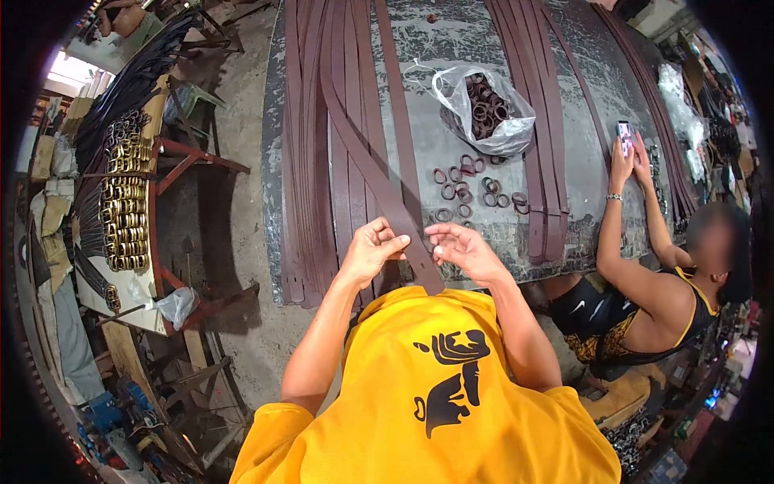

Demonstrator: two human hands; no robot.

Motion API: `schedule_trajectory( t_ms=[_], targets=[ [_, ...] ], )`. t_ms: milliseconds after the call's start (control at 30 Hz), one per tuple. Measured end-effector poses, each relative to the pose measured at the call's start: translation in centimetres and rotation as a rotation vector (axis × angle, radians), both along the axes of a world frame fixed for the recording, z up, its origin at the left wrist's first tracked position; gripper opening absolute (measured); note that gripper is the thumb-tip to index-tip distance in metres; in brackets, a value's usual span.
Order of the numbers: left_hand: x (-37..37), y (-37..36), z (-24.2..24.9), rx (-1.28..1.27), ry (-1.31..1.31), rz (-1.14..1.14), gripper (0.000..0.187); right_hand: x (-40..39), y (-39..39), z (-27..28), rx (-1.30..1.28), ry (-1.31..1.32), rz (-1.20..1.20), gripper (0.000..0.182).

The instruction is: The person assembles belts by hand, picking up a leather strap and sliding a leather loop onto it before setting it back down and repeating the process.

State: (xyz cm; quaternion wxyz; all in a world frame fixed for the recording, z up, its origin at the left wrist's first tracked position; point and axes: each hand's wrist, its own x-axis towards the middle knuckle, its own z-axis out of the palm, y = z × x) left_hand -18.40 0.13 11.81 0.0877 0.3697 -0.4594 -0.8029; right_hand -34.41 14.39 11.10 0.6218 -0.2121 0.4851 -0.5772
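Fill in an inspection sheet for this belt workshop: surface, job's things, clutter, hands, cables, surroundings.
Surface: worn grey table.
Job's things: brown strap runs to both hands; more straps lie alongside.
Clutter: bag of loops; loose loops.
Hands: left hand and right hand pinch at the strap end.
Cables: nothing seen.
Surroundings: rack of buckles; a co-worker's hands hold a phone.

A worn grey desk [451, 153] is seen on a bare concrete floor [238, 202]. Daylight is let in at the upper left, beside a red metal rack [189, 157].
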Motion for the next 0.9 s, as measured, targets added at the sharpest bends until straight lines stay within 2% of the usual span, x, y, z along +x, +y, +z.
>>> schedule_trajectory(
  t_ms=[200,400,500,700,900],
  targets=[
    [0.2,-0.4,0.1,0.039,0.039,-0.014,0.012,-0.1,0.1,-1.2,0.010,-0.217,0.098,0.031],
    [0.8,-0.6,-0.2,0.005,0.041,-0.004,0.012,-0.8,0.6,-1.6,-0.057,-0.403,-0.022,0.032],
    [0.6,-0.4,0.0,-0.006,0.037,-0.001,0.012,-0.8,0.7,-1.6,-0.050,-0.404,-0.042,0.032],
    [0.3,-0.2,-0.2,-0.107,0.003,-0.050,0.014,0.3,-0.7,-0.4,0.114,-0.101,-0.040,0.036],
    [0.3,-0.3,0.6,-0.138,-0.038,-0.068,0.020,0.7,-1.7,0.0,0.148,0.038,-0.019,0.039]
  ],
)
